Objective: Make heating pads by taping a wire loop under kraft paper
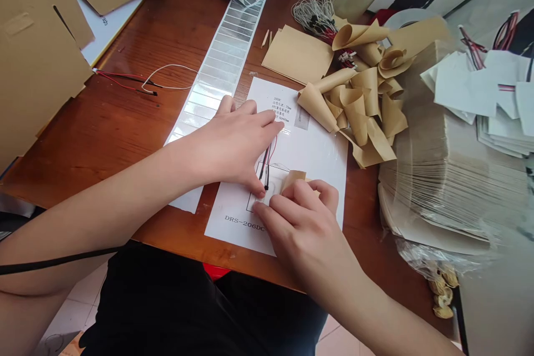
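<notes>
My left hand [236, 142] lies flat with its fingers spread on a white printed sheet marked DRS-206DC [317, 161]. Its lowest fingertip sits beside a thin black-and-red wire pair [265, 164] lying on the sheet. My right hand [302, 222] pinches a small tan paper piece [292, 179] against the sheet, just right of the wires. The wire ends are hidden under or near my fingers. A long strip of translucent labels [219, 72] runs beside the sheet, partly under my left hand.
Curled tan paper pieces [359, 100] are heaped beyond the sheet, beside a stack of tan sheets in clear plastic [446, 178]. White papers [496, 105] lie on the right. Tan cardboard [37, 55] overhangs the wooden table [83, 144] at left, near loose wires [125, 80].
</notes>
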The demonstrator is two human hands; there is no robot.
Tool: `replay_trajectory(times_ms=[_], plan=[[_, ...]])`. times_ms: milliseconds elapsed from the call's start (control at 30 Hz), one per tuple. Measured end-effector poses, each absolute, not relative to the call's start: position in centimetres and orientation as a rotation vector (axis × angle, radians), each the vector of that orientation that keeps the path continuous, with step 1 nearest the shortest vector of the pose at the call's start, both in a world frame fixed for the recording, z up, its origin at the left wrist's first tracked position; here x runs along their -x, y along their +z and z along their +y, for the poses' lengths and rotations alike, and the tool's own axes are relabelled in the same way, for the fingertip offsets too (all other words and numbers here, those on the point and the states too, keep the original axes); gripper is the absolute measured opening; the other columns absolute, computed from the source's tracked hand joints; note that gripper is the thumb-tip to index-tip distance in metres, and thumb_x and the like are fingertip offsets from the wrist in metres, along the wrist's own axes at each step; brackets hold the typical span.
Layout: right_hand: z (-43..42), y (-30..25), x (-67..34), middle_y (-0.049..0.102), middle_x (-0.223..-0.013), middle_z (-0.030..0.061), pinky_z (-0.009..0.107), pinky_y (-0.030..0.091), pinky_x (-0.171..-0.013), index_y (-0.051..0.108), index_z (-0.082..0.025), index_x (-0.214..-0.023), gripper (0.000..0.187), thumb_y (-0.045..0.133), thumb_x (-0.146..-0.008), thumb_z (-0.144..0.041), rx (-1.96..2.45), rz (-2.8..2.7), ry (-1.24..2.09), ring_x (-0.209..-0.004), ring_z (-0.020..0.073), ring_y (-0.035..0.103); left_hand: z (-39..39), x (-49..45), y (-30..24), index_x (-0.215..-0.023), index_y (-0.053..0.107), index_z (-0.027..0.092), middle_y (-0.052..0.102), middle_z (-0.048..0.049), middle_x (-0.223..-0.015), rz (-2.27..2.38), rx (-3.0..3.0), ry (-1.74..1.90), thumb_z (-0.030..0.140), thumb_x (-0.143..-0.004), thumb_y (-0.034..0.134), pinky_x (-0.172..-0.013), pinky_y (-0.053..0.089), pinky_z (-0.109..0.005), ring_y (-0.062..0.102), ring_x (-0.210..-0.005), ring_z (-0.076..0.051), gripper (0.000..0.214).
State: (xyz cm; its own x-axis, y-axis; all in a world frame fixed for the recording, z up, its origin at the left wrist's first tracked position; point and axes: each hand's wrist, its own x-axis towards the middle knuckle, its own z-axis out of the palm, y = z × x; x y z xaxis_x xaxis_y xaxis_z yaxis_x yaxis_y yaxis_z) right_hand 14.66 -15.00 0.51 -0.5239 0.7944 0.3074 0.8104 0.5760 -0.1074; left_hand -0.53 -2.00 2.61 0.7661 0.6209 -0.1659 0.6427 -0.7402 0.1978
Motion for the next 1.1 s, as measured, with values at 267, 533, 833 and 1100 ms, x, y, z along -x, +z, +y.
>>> replay_trajectory(times_ms=[267,533,833,1100], plan=[[-15.5,2.2,-15.6,0.051,-0.063,0.0011,0.043,0.028,-0.086,0.071,-0.014,-0.082,0.02,0.057,-0.093,-0.005,1.347,-2.538,0.051,-0.078,0.0193,0.037,-2.1,0.6,2.6,-0.147,0.049,0.018,0.059,-0.0134,-0.137,0.988,-2.714,-0.144,0.065,-0.067,0.075,-0.107,0.028,-0.052,0.047,-0.124,-0.04,0.096],[-15.4,2.5,-15.8,0.046,-0.06,0.0003,0.04,0.027,-0.08,0.073,-0.013,-0.084,0.019,0.058,-0.095,-0.009,1.421,-2.507,-0.008,-0.072,0.0184,0.032,-2.1,0.5,2.5,-0.145,0.051,0.02,0.06,-0.0127,-0.137,0.986,-2.725,-0.135,0.067,-0.066,0.074,-0.104,0.031,-0.052,0.048,-0.123,-0.039,0.094],[-15.3,1.1,-15.3,0.049,-0.06,0.0006,0.04,0.029,-0.086,0.074,-0.014,-0.083,0.019,0.06,-0.093,-0.006,1.374,-2.486,0.042,-0.073,0.0186,0.034,-2.1,0.5,2.6,-0.146,0.05,0.018,0.059,-0.0131,-0.136,0.99,-2.717,-0.152,0.065,-0.067,0.074,-0.106,0.03,-0.052,0.047,-0.123,-0.04,0.095],[-15.2,1.2,-15.1,0.046,-0.059,0.0001,0.04,0.029,-0.083,0.074,-0.013,-0.089,0.023,0.053,-0.097,-0.007,1.316,-2.511,0.078,-0.072,0.0184,0.033,-2.1,0.5,2.5,-0.15,0.045,0.021,0.059,-0.0119,-0.138,0.988,-2.702,-0.147,0.064,-0.069,0.072,-0.11,0.023,-0.053,0.045,-0.126,-0.041,0.097]])
